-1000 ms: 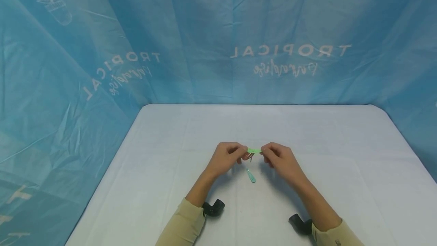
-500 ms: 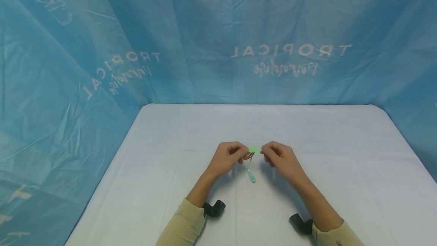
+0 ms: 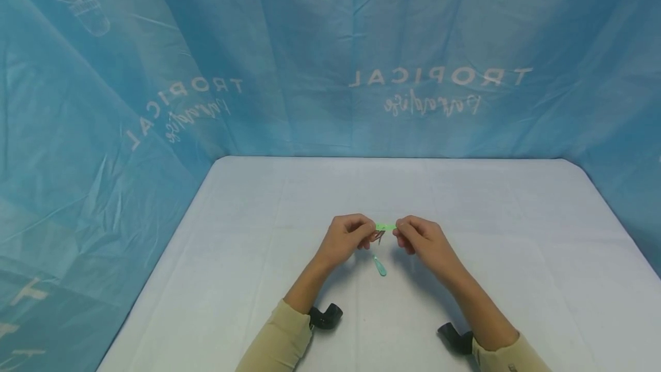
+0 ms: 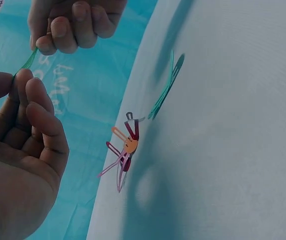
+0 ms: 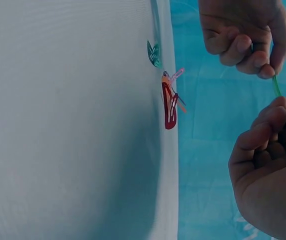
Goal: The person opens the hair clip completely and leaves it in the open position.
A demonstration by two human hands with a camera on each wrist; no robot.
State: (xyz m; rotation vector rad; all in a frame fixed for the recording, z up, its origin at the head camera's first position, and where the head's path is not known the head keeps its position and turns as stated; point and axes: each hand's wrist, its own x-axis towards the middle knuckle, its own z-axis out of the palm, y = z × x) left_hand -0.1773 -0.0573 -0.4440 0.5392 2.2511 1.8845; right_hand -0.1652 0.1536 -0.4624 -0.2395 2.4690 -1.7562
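My left hand point(image 3: 345, 238) and right hand point(image 3: 422, 239) are raised above the middle of the table, close together. Between them, a thin bright green hair clip point(image 3: 385, 227) is pinched at one end by the left thumb and fingers, at the other by the right. Underneath, on the white cloth, lies a small cluster of snap hair clips, with an orange clip point(image 4: 131, 145), a red clip point(image 5: 169, 107) and a pink clip point(image 4: 112, 165) among them. A teal hair clip point(image 3: 380, 267) lies apart, nearer to me. Fingertips hide both ends of the green clip.
A white cloth covers the table point(image 3: 516, 280). Blue printed curtains point(image 3: 320, 45) rise behind it and along its left and right sides. Black curved wrist pieces point(image 3: 326, 316) stick out beside both forearms, low over the table.
Both hands stay nearly in place, pinching the green hair clip. The clip has turned slightly and the right fingers have shifted a little. The clips on the table have not moved.
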